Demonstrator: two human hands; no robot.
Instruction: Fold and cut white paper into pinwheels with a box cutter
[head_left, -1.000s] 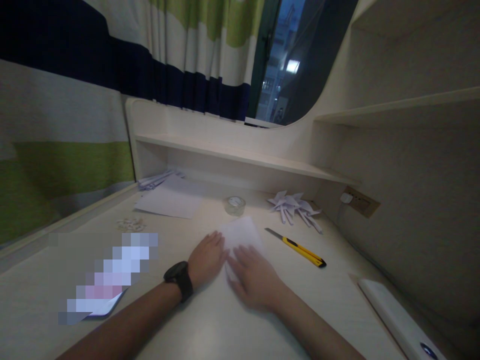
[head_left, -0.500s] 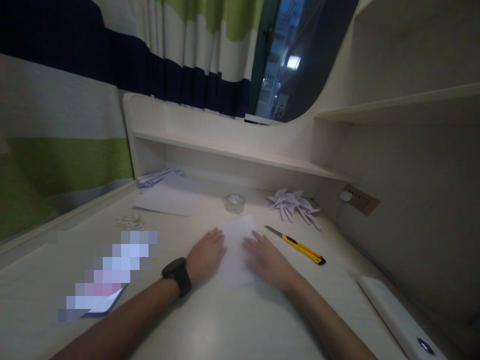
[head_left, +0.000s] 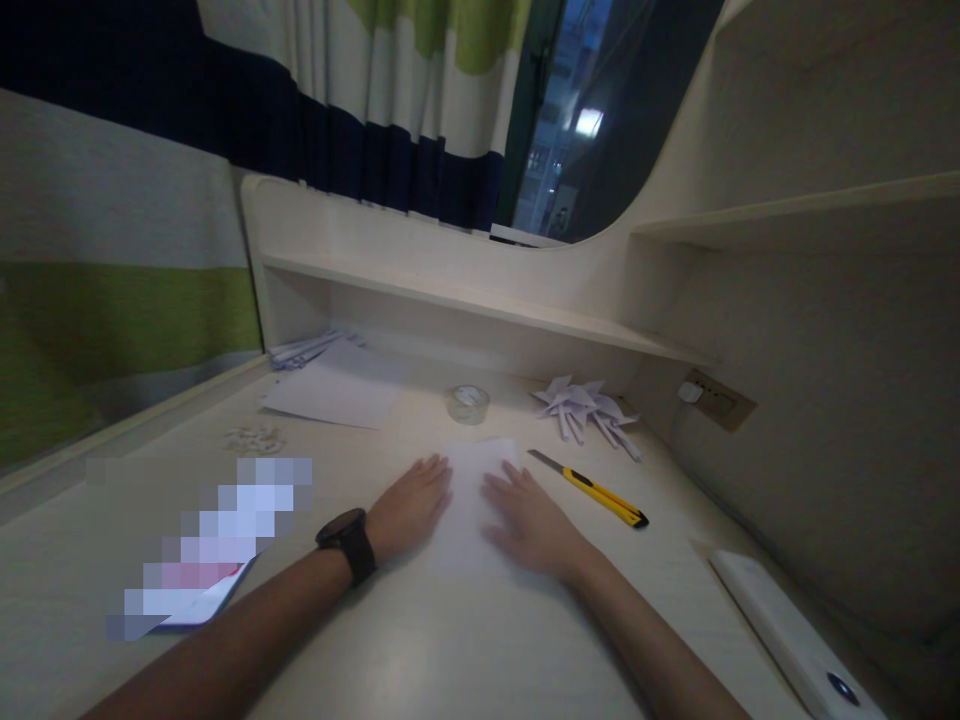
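Both hands are lying flat, fingers spread: left hand (head_left: 409,503) at nine o'clock, right hand (head_left: 531,520) at three, pinning the white sheet (head_left: 474,492) smooth.

left hand (head_left: 409,505) flat, palm down, fingers together and stretched forward, pressed along the left edge of the sheet of paper (head_left: 472,490). right hand (head_left: 529,520) flat too, palm down, fingers slightly spread, lying on the right part of the sheet. both forearms bare, reaching in from the near side of the sheet, converging toward it. black watch (head_left: 349,545) on left wrist.
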